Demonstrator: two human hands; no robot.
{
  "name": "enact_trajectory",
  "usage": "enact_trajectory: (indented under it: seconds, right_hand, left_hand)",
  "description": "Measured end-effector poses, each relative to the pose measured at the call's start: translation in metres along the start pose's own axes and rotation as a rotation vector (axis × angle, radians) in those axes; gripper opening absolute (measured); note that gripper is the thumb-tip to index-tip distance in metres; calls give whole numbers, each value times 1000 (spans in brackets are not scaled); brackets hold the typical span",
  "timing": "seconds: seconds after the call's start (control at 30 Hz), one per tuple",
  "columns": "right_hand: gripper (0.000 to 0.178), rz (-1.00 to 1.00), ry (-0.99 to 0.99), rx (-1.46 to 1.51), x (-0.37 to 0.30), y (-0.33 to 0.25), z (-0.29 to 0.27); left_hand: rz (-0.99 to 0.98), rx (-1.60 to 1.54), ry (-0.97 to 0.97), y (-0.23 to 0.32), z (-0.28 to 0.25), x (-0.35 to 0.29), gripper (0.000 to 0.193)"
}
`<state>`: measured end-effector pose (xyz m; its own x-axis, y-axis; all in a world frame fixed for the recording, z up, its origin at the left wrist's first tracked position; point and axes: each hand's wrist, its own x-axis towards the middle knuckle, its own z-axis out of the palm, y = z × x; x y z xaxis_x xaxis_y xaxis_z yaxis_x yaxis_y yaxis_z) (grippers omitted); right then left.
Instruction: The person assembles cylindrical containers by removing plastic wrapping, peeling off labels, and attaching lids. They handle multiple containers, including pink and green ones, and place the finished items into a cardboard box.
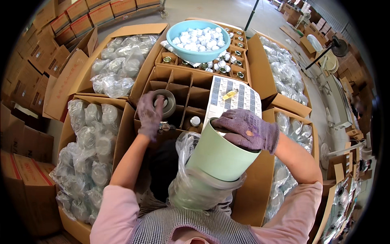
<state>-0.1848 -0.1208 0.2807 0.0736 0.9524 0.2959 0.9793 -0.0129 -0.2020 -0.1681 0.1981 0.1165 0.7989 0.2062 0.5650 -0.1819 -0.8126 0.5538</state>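
Note:
My left hand (150, 114), in a purple work glove, has its fingers curled over a grey, round, hollow piece (171, 106) at the left of the divided carton (168, 84). What kind of thing that piece is, I cannot tell. My right hand (248, 129), gloved alike, grips the rim of a pale green cylinder (219, 156), with some fingers hidden inside it. The cylinder leans in front of my body, its lower part inside a clear plastic bag (189, 193). Just left of its rim, a white-capped bottle (194, 122) stands in a compartment.
A sheet of labels (216, 94) with a small yellow item (230, 94) lies across the carton's right side. Beyond, a blue basin (172, 40) of white caps stands on a bottle carton (242, 65). Boxes of plastic-wrapped items (94, 140) flank me on both sides.

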Motion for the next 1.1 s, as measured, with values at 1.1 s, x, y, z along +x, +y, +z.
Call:
enact_trajectory:
  seconds: [1.1]
  right_hand:
    - [28,779,-358,-195,32,-106,-22]
  left_hand:
    - [-482,-907,-790,130,-26,-124,66]
